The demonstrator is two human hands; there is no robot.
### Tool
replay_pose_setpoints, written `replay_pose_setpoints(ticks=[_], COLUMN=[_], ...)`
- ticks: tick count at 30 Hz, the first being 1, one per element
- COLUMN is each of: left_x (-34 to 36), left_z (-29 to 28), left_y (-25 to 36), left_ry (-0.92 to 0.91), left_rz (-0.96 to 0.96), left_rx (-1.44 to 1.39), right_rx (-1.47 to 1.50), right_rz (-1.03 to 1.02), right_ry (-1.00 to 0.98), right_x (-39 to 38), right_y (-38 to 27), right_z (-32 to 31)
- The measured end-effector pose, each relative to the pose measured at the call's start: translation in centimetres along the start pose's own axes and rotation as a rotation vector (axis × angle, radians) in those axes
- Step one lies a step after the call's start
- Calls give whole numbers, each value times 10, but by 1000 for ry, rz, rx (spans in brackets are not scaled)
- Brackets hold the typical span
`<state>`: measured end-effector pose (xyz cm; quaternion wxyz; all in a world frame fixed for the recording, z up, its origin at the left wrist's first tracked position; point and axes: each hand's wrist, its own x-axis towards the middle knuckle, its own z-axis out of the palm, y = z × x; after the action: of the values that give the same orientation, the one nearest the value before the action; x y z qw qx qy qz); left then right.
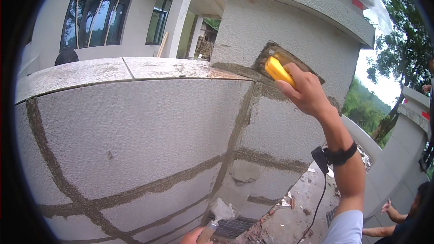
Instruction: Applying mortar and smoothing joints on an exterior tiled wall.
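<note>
Outdoors, a pale house with dark windows (97, 13) stands behind a low wall (135, 131) faced with rough grey slabs and crossed by brownish mortar joints. Pale coping (81, 76) runs along the wall's top edge and ends on the right at a taller pillar (280, 27) with an overhanging cap (312, 2).

Low on the pillar's face, just above and right of the coping's right end, is a flat float with a yellow handle (276, 70). The right hand (302, 86) has its fingers clamped around that handle; the float's plate lies against or very close to the face. Open room reaches from the plate up to the cap's lower edge; a narrower strip separates it from the pillar's right edge. A black strap (342, 155) circles the right wrist, with a black cord (323, 208) hanging down.

Near the wall's foot, by the inner corner, the left hand (193, 235), only partly in view, has its fingers closed on a wooden-handled trowel (207, 233) bearing wet grey mortar (222, 209). Rubble-strewn ground (298, 203) spreads to the right; a co-worker (409, 217) is beyond, at lower right.
</note>
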<state>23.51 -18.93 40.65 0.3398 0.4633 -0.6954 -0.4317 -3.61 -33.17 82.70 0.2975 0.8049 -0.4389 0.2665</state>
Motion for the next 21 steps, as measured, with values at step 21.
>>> replay_pose_setpoints(ticks=[21], left_x=[57], left_z=[4], left_y=[-14], left_ry=[-326], left_rz=[-203], left_rx=[-477], right_rx=[-175], right_rz=[73], right_ry=[-393], right_x=[122], right_y=[25], right_z=[79])
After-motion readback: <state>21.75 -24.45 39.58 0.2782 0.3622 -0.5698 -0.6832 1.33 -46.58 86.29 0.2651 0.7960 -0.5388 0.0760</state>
